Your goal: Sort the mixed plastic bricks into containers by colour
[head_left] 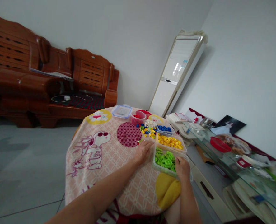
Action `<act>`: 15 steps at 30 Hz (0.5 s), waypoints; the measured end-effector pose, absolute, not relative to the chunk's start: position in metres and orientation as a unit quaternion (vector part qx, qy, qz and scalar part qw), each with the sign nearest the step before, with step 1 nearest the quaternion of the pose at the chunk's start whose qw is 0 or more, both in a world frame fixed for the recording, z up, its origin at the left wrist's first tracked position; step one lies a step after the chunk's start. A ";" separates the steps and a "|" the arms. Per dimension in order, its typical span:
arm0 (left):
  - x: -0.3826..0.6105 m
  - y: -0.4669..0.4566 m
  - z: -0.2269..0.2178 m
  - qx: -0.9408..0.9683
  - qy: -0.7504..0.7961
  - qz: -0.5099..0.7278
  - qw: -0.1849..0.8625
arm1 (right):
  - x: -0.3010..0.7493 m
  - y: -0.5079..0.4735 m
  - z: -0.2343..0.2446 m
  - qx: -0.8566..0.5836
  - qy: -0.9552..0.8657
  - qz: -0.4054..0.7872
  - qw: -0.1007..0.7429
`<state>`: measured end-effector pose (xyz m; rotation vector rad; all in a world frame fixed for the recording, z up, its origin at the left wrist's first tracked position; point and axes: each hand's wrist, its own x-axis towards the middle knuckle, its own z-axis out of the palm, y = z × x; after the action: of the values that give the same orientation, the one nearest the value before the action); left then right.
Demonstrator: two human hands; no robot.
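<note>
On a table under a pink cartoon-print cloth [98, 161] stand clear plastic tubs of small bricks: green [165, 158], yellow [170, 141], blue [164, 128] and red [138, 117]. A loose pile of mixed bricks [148, 129] lies between them. My left hand [142, 151] rests on the cloth at the left side of the green tub, fingers curled against it. My right hand [182, 168] grips the near right rim of the same tub.
An empty clear tub with a blue-edged lid [122, 111] stands at the table's far side. A wooden sofa [46, 84] lines the left wall. A tall white air conditioner [177, 71] fills the corner. A cluttered glass shelf [233, 158] runs along the right.
</note>
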<state>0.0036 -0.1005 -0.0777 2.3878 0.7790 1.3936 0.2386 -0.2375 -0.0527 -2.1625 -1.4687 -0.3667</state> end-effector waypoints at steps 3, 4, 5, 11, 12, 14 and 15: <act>-0.009 -0.087 -0.076 0.783 0.356 0.492 0.132 | 0.239 -0.238 -0.054 -0.789 -0.542 -0.140 0.253; -0.013 -0.083 -0.075 0.770 0.386 0.490 0.133 | 0.239 -0.238 -0.054 -0.789 -0.541 -0.141 0.254; -0.016 -0.079 -0.075 0.761 0.409 0.484 0.137 | 0.239 -0.238 -0.054 -0.789 -0.541 -0.142 0.255; -0.019 -0.077 -0.075 0.801 0.440 0.371 0.162 | 0.239 -0.238 -0.054 -0.783 -0.547 -0.141 0.259; -0.018 -0.079 -0.075 0.807 0.441 0.359 0.159 | 0.239 -0.238 -0.053 -0.784 -0.546 -0.142 0.258; -0.018 -0.081 -0.074 0.811 0.442 0.351 0.152 | 0.239 -0.238 -0.053 -0.786 -0.545 -0.145 0.254; -0.018 -0.082 -0.074 0.811 0.441 0.354 0.150 | 0.239 -0.238 -0.053 -0.787 -0.544 -0.146 0.252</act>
<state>-0.0178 -0.0819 -0.0739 2.3294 1.2683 1.0162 0.2391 -0.2380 -0.0533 -2.1415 -1.4783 -0.3964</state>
